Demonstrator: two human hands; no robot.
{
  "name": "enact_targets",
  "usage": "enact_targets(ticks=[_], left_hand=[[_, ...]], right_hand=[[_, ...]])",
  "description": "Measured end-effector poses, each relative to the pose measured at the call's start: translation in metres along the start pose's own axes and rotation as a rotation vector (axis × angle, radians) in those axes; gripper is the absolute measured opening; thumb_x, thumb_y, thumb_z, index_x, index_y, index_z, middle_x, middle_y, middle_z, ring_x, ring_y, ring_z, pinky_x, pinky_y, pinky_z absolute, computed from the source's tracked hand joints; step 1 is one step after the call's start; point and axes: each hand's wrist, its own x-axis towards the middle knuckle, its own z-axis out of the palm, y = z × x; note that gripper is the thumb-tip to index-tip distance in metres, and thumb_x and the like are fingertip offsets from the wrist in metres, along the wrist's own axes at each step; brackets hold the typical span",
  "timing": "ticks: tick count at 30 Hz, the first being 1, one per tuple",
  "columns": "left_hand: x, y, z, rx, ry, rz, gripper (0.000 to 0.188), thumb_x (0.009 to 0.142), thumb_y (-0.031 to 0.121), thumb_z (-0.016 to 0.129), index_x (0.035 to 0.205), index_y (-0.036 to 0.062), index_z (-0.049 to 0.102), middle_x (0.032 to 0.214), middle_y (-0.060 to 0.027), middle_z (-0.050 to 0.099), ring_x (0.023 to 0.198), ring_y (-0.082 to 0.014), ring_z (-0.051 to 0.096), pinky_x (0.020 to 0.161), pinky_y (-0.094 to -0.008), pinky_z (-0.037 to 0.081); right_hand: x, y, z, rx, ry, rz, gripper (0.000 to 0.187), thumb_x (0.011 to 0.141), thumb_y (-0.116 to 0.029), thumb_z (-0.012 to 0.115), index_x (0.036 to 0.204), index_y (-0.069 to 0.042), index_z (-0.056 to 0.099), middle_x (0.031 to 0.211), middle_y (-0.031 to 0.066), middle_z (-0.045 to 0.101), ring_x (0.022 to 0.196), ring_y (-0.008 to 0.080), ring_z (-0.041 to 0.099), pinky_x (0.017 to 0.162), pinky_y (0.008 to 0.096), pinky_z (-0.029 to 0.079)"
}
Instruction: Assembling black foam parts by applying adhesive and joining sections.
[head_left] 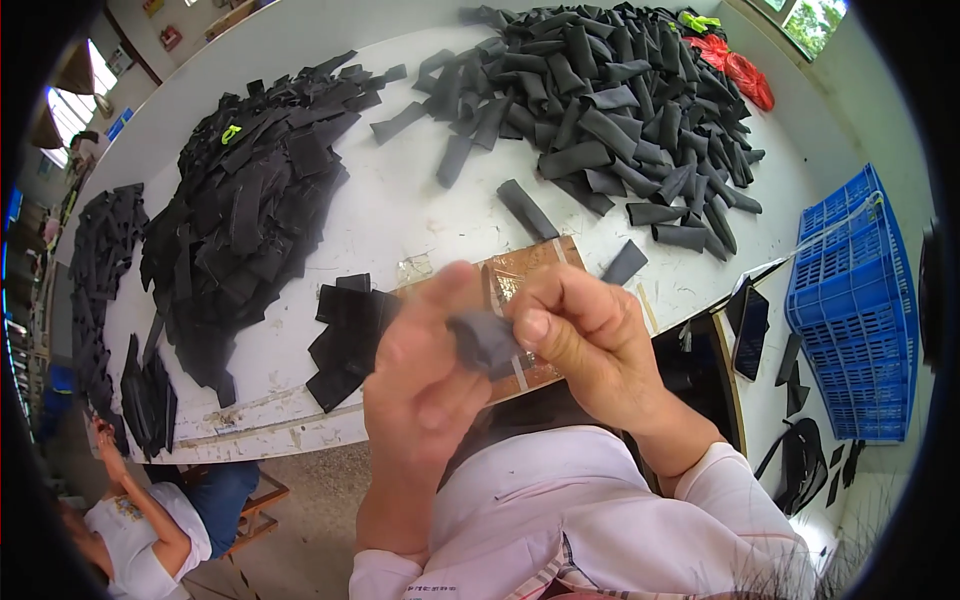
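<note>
Above a brown board [568, 255] at the table's near edge, my right hand [590, 335] pinches a short dark grey fabric tube [483, 343] between thumb and fingers. My left hand [425, 365] is beside the tube's left end, blurred, with its palm turned toward it and its fingers apart; whether it touches the tube is hard to make out. A similar grey tube [527, 210] lies at the board's far edge, and another grey piece [624, 262] rests to its right. Several flat black pieces [350, 335] are heaped left of my left hand.
A large heap of grey tubes [610, 120] covers the far right of the white table [400, 200]. Flat black pieces [250, 210] form a heap at left. To the right stand a blue crate [855, 310] and a phone [750, 335]. Another person [160, 520] sits lower left.
</note>
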Motion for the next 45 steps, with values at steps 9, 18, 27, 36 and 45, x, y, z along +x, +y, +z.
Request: enact_targets(ticks=[9,18,27,36,45], left_hand=[[0.035,0.009,-0.012,0.042,0.231,0.036,0.031,0.085,0.003,0.040,0.114,-0.0060,0.043,0.079,-0.0123,0.057,0.036,-0.0054,0.029,0.035,-0.0188,0.022],[0.037,-0.004,-0.037,0.197,0.257,-0.005,0.042,0.072,-0.001,0.048,0.113,-0.0057,0.038,0.077,-0.0110,0.054,0.035,-0.0051,0.027,0.033,-0.0182,0.022],[0.030,-0.010,-0.052,0.722,0.301,0.157,0.051,0.068,0.013,0.064,0.110,-0.0054,0.040,0.075,-0.0058,0.052,0.047,-0.0045,0.038,0.040,-0.0160,0.030],[0.033,-0.004,-0.025,1.513,-0.069,0.638,0.020,0.080,0.006,0.058,0.097,-0.0042,0.056,0.098,-0.0141,0.056,0.090,-0.0153,0.052,0.082,-0.0266,0.040],[0.024,-0.021,-0.023,0.851,0.093,0.767,0.008,0.084,0.006,0.052,0.088,0.0007,0.056,0.089,-0.0111,0.058,0.084,-0.0153,0.052,0.082,-0.0295,0.039]], right_hand=[[0.049,0.039,-0.019,0.382,-0.177,0.276,0.025,0.085,-0.027,0.055,0.071,-0.005,0.054,0.061,-0.0031,0.045,0.055,0.0049,0.039,0.050,0.0183,0.033],[0.048,0.070,-0.023,0.350,-0.180,0.311,0.027,0.086,-0.026,0.053,0.070,-0.005,0.052,0.060,-0.0043,0.042,0.055,0.0048,0.034,0.050,0.0195,0.030],[0.054,0.104,-0.022,0.512,-0.366,0.182,0.026,0.084,-0.027,0.056,0.071,-0.004,0.053,0.059,-0.0041,0.043,0.052,0.0054,0.035,0.047,0.0192,0.029],[0.048,0.081,-0.027,-0.009,-0.108,0.038,0.031,0.084,-0.032,0.054,0.077,-0.002,0.052,0.058,0.0022,0.046,0.055,0.0094,0.045,0.049,0.0238,0.036],[0.043,0.031,-0.024,-0.992,-0.186,-0.606,0.033,0.067,-0.033,0.064,0.080,-0.004,0.054,0.068,0.0067,0.051,0.067,0.0235,0.053,0.054,0.0328,0.043]])
